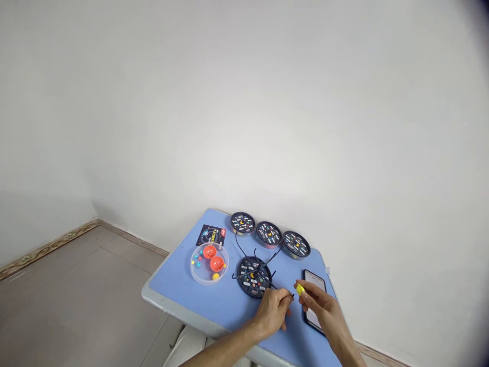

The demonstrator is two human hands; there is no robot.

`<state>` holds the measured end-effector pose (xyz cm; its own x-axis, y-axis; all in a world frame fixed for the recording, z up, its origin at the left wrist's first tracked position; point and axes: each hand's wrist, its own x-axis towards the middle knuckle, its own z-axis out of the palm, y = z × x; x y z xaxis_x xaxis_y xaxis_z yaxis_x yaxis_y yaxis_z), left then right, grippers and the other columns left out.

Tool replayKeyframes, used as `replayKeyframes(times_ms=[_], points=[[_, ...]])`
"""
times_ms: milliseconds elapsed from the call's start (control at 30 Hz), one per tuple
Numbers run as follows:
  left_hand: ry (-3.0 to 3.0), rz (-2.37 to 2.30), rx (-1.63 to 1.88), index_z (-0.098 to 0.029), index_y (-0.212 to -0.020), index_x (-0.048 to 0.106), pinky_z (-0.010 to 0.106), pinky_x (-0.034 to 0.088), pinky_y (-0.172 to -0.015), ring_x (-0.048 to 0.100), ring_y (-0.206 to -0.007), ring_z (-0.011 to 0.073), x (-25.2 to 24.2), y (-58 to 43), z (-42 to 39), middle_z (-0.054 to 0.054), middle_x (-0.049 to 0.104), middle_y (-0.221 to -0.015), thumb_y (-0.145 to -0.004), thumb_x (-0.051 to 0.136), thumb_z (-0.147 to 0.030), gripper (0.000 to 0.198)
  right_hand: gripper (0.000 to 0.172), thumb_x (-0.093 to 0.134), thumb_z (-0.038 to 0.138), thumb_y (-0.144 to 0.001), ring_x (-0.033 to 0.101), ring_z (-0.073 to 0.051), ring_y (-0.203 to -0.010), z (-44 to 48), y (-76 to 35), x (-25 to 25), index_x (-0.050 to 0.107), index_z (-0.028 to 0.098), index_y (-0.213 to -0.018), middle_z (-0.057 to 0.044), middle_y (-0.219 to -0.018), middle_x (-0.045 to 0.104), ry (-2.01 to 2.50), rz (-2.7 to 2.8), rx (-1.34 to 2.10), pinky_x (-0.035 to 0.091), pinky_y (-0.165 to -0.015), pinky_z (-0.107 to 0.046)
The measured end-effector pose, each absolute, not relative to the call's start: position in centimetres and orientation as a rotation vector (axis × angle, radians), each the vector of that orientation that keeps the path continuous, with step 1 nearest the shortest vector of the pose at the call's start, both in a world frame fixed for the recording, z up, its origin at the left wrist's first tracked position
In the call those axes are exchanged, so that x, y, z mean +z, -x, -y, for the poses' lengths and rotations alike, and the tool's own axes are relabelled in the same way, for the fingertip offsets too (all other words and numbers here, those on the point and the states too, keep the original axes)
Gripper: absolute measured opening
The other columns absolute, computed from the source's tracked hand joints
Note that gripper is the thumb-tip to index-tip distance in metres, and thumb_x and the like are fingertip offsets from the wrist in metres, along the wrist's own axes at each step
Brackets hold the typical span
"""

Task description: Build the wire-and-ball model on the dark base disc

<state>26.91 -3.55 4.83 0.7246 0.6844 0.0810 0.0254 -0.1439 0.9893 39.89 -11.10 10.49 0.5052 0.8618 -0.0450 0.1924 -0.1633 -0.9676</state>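
Note:
My left hand (273,312) pinches one dark arm (271,285) of a solar system model near its tip, at the right of the model's base. Several thin dark arms spread from a hub above the round printed base (248,288). In my right hand (319,303), between thumb and fingers, is a small yellow ball (300,289). It is close to the tip of the arm in my left hand; a small gap shows between them. A phone (314,321) lies partly under my right hand.
A clear round tub (194,275) with orange-red half shells (217,263) and small coloured balls stands on the left of the blue table (171,285). Behind it lies a dark printed card (202,233). Three round dark-lidded containers (269,233) line the back edge against the wall.

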Motion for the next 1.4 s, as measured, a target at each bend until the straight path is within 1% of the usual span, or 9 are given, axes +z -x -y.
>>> replayKeyframes(times_ms=[200, 367, 567, 833, 933, 1000, 1167, 1233, 1400], points=[[-1.642, -0.570, 0.621, -0.017, -0.072, 0.060, 0.017, 0.030, -0.037, 0.045, -0.033, 0.0059, 4.6, -26.9, 3.5, -0.004, 0.055, -0.058, -0.093, 0.041, -0.043, 0.038, 0.050, 0.082, 0.056, -0.058, 0.053, -0.018, -0.066, 11.1, -40.1, 9.7, 0.077, 0.017, -0.088, -0.003, -0.069, 0.066, 1.490, 0.731, 0.940, 0.043, -0.061, -0.030], [-1.648, -0.565, 0.625, -0.017, -0.072, 0.059, 0.017, 0.030, -0.037, 0.045, -0.033, 0.0054, 4.4, -26.9, 3.5, -0.004, 0.055, -0.059, -0.093, 0.041, -0.041, 0.037, 0.046, 0.082, 0.054, -0.061, 0.053, -0.017, -0.067, 11.3, -40.2, 9.2, 0.077, 0.019, -0.090, -0.001, -0.067, 0.065, 1.492, 0.742, 0.981, 0.042, -0.062, -0.028], [-1.646, -0.562, 0.622, -0.016, -0.076, 0.062, 0.016, 0.028, -0.035, 0.045, -0.033, 0.0050, 4.6, -26.9, 3.5, -0.004, 0.056, -0.060, -0.094, 0.040, -0.042, 0.038, 0.047, 0.076, 0.056, -0.066, 0.053, -0.017, -0.063, 11.3, -39.8, 10.1, 0.076, 0.017, -0.093, -0.002, -0.067, 0.064, 1.565, 0.880, 0.925, 0.043, -0.063, -0.031], [-1.624, -0.569, 0.615, -0.016, -0.076, 0.064, 0.016, 0.030, -0.037, 0.045, -0.033, 0.0052, 4.4, -27.0, 3.6, -0.004, 0.055, -0.060, -0.094, 0.040, -0.041, 0.038, 0.052, 0.074, 0.060, -0.062, 0.053, -0.018, -0.059, 11.0, -39.3, 11.2, 0.077, 0.015, -0.089, -0.003, -0.063, 0.063, 1.681, 0.984, 0.830, 0.043, -0.058, -0.031], [-1.617, -0.575, 0.619, -0.015, -0.076, 0.064, 0.016, 0.031, -0.038, 0.045, -0.033, 0.0054, 4.4, -27.0, 3.7, -0.004, 0.054, -0.058, -0.093, 0.041, -0.038, 0.036, 0.050, 0.074, 0.058, -0.062, 0.054, -0.018, -0.059, 10.9, -39.6, 11.0, 0.077, 0.016, -0.088, -0.003, -0.062, 0.063, 1.705, 1.037, 0.784, 0.044, -0.056, -0.031], [-1.612, -0.579, 0.624, -0.015, -0.077, 0.065, 0.017, 0.031, -0.038, 0.045, -0.033, 0.0058, 4.5, -27.0, 3.7, -0.004, 0.054, -0.057, -0.092, 0.042, -0.037, 0.035, 0.045, 0.073, 0.055, -0.064, 0.056, -0.018, -0.061, 10.9, -39.8, 10.9, 0.077, 0.017, -0.088, -0.005, -0.068, 0.066, 1.709, 1.113, 0.718, 0.046, -0.056, -0.030], [-1.584, -0.587, 0.636, -0.015, -0.078, 0.067, 0.018, 0.029, -0.036, 0.046, -0.033, 0.0071, 4.8, -26.9, 3.7, -0.003, 0.055, -0.057, -0.092, 0.044, -0.040, 0.036, 0.027, 0.063, 0.040, -0.077, 0.063, -0.020, -0.073, 10.8, -39.8, 11.1, 0.075, 0.021, -0.091, -0.011, -0.100, 0.070, 1.738, 1.432, 0.492, 0.053, -0.068, -0.031], [-1.568, -0.592, 0.641, -0.015, -0.078, 0.068, 0.018, 0.028, -0.036, 0.045, -0.033, 0.0075, 4.8, -26.9, 3.8, -0.003, 0.055, -0.057, -0.091, 0.044, -0.042, 0.038, 0.025, 0.057, 0.035, -0.082, 0.064, -0.019, -0.074, 10.8, -39.6, 11.6, 0.074, 0.022, -0.094, -0.011, -0.102, 0.069, 1.752, 1.572, 0.415, 0.053, -0.069, -0.031], [-1.523, -0.609, 0.631, -0.016, -0.083, 0.071, 0.018, 0.028, -0.036, 0.045, -0.033, 0.0076, 4.4, -27.0, 3.8, -0.001, 0.058, -0.060, -0.092, 0.043, -0.045, 0.041, 0.028, 0.044, 0.022, -0.091, 0.067, -0.020, -0.088, 10.7, -38.9, 12.9, 0.071, 0.024, -0.099, -0.010, -0.104, 0.067, 1.762, 1.855, 0.344, 0.052, -0.076, -0.030]])
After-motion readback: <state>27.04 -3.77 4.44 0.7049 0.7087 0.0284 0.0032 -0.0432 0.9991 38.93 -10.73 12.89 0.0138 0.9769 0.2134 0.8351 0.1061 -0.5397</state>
